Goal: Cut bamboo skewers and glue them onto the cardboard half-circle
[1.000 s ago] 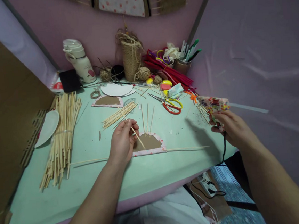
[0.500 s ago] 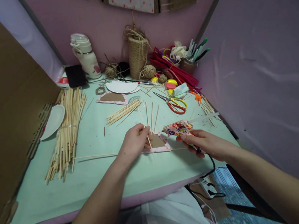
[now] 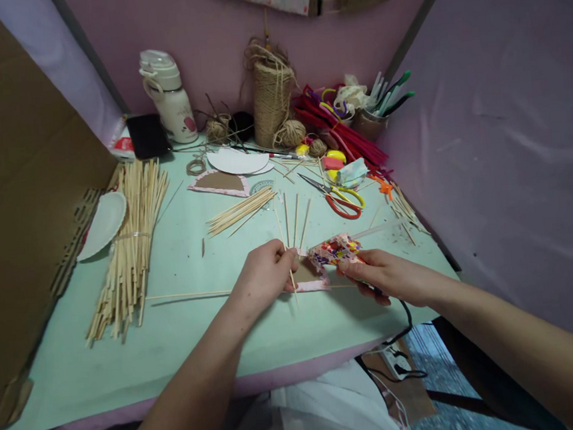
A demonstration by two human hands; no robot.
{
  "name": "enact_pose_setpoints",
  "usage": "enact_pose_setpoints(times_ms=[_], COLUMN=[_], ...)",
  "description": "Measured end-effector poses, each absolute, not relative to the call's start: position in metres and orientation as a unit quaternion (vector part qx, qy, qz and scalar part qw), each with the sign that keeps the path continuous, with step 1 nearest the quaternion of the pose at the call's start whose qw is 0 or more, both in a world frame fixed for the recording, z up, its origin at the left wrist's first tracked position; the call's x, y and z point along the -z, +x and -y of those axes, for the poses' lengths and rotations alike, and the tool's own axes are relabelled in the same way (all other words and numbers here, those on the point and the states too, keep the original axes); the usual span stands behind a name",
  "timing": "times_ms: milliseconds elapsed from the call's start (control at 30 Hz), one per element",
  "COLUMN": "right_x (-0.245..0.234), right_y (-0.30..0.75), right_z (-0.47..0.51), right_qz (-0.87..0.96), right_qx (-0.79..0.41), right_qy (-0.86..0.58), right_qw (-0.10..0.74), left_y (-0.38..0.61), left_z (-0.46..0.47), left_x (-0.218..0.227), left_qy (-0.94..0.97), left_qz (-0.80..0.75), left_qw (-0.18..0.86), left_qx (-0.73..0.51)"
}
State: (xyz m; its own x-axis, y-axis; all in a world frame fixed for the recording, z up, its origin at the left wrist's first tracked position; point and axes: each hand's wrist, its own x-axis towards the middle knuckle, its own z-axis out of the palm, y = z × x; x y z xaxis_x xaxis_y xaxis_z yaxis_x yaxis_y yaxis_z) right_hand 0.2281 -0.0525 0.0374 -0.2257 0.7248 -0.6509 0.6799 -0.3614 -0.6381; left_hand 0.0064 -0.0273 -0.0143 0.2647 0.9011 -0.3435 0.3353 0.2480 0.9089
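Note:
My left hand (image 3: 264,274) pinches a thin bamboo skewer (image 3: 287,262) and holds it down across a half-round cardboard piece with pink trim (image 3: 308,277) on the green table (image 3: 186,331). My right hand (image 3: 379,275) grips a tool wrapped in flowered fabric (image 3: 334,249), with a black cord (image 3: 404,312) trailing off the table edge; its tip is over the cardboard piece, right beside my left fingers. Three skewers (image 3: 294,217) stick up from the cardboard's curved edge. A long skewer (image 3: 188,296) lies flat along its straight edge.
A big bundle of bamboo sticks (image 3: 129,245) and a white paper half-disc (image 3: 102,223) lie at left by a cardboard sheet (image 3: 17,178). Thin skewers (image 3: 239,211), scissors (image 3: 338,197), another trimmed cardboard piece (image 3: 219,183), twine spools (image 3: 271,102), a flask (image 3: 170,98) and pipe cleaners (image 3: 339,133) crowd the back.
My right hand has carried the fabric-wrapped tool from the table's right edge leftward to the cardboard piece. My left hand has shifted the skewer slightly right on the cardboard.

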Motion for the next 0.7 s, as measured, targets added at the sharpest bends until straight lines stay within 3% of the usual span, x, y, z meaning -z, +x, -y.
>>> enact_pose_setpoints(times_ms=[700], right_x=[-0.0365], right_y=[0.2245], right_z=[0.0468], right_qz=[0.59], right_qx=[-0.524], right_qy=[-0.614], right_qw=[-0.002], left_y=[0.007], left_z=[0.0299], left_x=[0.0079], left_qy=[0.591], left_qz=[-0.562], left_qw=[0.521], left_qx=[-0.251])
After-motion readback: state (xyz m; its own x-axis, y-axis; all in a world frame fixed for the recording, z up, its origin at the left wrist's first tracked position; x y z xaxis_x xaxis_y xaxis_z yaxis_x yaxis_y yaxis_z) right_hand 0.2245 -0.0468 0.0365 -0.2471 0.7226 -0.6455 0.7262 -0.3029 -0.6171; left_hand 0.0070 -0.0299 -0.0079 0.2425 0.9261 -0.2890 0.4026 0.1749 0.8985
